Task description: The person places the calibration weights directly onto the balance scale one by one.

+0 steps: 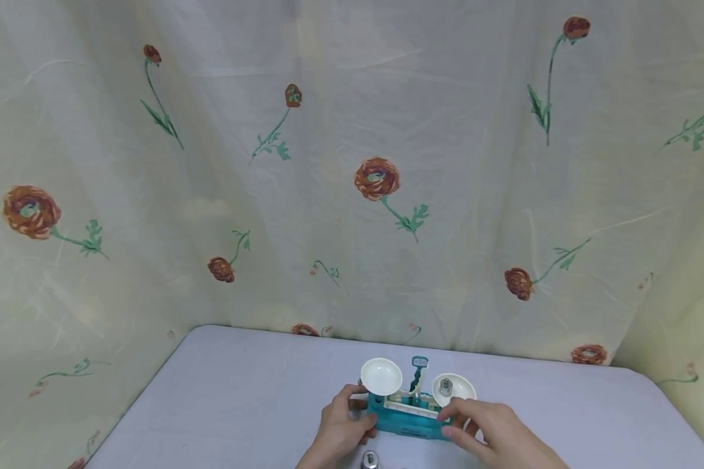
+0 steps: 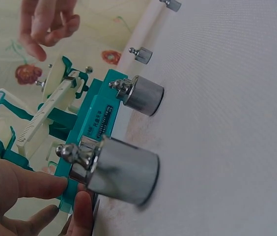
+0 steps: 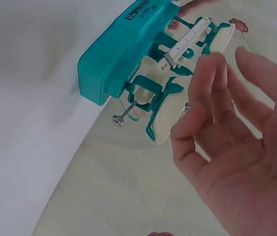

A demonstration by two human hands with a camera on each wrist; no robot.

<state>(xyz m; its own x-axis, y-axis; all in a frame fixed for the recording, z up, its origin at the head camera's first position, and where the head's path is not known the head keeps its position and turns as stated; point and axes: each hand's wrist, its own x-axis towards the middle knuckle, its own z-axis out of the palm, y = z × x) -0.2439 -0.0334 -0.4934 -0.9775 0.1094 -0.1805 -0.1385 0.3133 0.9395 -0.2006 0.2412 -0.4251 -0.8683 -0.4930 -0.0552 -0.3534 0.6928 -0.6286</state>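
Note:
A teal balance scale (image 1: 410, 426) with two white pans stands on the table in the head view. My left hand (image 1: 343, 420) grips the left end of its base, thumb at the front. The left pan (image 1: 381, 376) holds nothing. On the right pan (image 1: 462, 384) sits a metal weight (image 1: 446, 387). My right hand (image 1: 495, 426) hovers by the beam's right end, fingers loosely bent; the right wrist view shows nothing between its fingers (image 3: 205, 81). A white graduated beam (image 2: 47, 113) runs between the pans.
Several knobbed metal weights stand in a row before the scale, a large one (image 2: 124, 172) nearest my left hand, then a smaller one (image 2: 143, 96). A pale cloth covers the table (image 1: 240, 391). A flowered curtain (image 1: 328, 228) hangs behind it and at the sides.

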